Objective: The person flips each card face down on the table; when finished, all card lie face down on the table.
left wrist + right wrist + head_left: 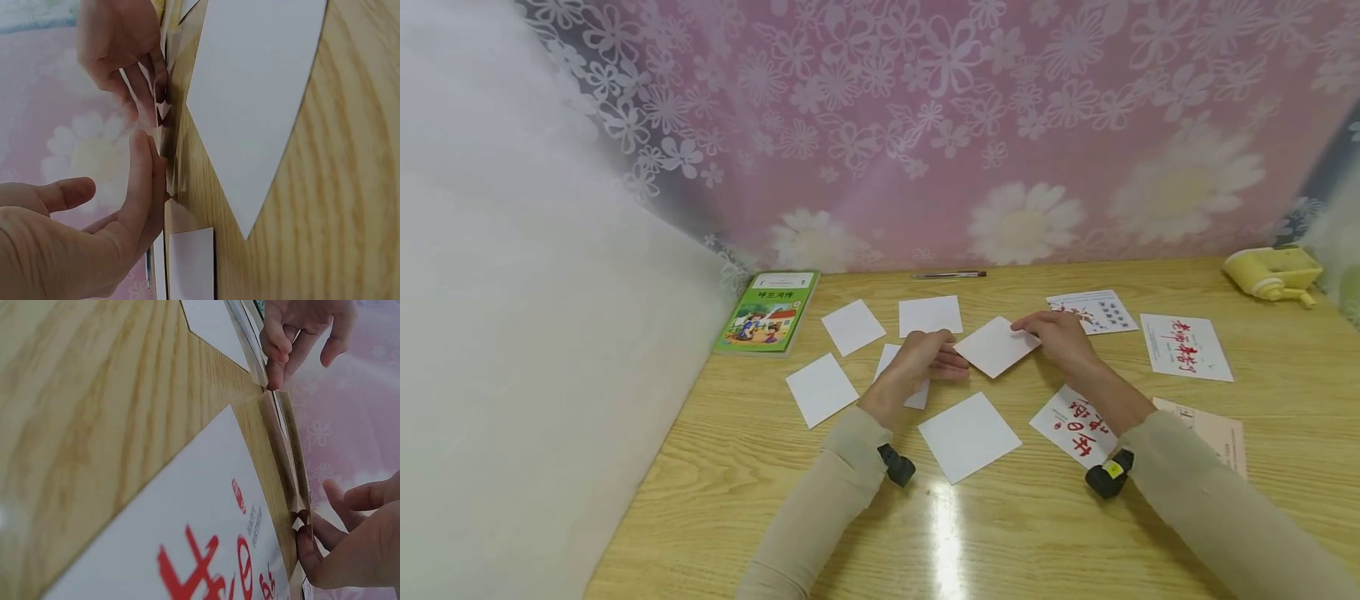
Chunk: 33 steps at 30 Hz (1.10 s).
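A white card [996,346], blank on top, is between both hands, tilted a little over the wooden table. My right hand [1063,342] pinches its right corner between thumb and fingers. At the opposite corner, the left hand [921,358] touches the card with extended fingertips, and its thumb stands apart in the left wrist view. Seen edge-on in the right wrist view, the card [290,450] spans from one hand to the other. Beneath the left hand lies another white card [917,396], partly covered. A card with red lettering [1075,421] lies below the right forearm.
Several blank cards lie around, including a near one [970,437]. To the right are a red-lettered card [1187,346], a printed card [1105,312] and a tan card [1221,437]. A green book [771,312], a pen [951,274] and a yellow object [1273,273] sit towards the back.
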Each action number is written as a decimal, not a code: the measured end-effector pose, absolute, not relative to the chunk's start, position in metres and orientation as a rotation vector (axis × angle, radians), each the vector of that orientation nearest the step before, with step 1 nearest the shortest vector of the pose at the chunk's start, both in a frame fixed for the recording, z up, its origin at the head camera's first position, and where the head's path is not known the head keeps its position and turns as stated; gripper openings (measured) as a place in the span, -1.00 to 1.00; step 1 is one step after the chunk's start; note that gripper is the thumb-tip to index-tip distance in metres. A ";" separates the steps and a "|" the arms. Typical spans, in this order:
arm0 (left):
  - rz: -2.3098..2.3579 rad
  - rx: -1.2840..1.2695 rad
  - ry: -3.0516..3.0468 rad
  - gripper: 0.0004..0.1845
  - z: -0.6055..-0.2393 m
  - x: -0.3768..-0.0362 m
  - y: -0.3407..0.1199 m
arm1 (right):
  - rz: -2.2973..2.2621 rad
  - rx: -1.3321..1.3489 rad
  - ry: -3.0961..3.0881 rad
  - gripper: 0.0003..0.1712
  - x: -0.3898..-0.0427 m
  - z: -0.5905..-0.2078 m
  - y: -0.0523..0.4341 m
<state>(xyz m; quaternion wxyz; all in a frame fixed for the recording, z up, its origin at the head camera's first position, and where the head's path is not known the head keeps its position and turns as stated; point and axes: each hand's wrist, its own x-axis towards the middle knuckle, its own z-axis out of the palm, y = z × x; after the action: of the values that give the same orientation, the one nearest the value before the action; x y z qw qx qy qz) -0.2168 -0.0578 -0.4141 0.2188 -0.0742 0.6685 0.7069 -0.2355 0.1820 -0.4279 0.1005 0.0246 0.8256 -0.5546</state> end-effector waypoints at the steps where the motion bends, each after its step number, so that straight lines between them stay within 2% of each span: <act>1: 1.951 -0.207 1.858 -0.54 -0.414 -0.216 -0.058 | -1.622 0.064 2.452 -0.52 -0.236 -0.428 0.181; 18: 1.968 -0.251 1.837 -0.44 -0.410 -0.211 -0.054 | -1.586 -0.022 2.383 -0.46 -0.236 -0.422 0.187; 33: 1.819 -0.009 1.690 -0.53 -0.396 -0.176 -0.009 | -1.694 -0.117 2.304 -0.37 -0.223 -0.420 0.240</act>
<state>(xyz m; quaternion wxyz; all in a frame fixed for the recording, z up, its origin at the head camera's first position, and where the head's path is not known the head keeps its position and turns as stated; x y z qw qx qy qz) -0.1764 -0.0086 -0.3963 0.3234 -0.0035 0.6439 0.6934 -0.2235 0.2400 -0.4199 0.1393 -0.0403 0.7973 -0.5859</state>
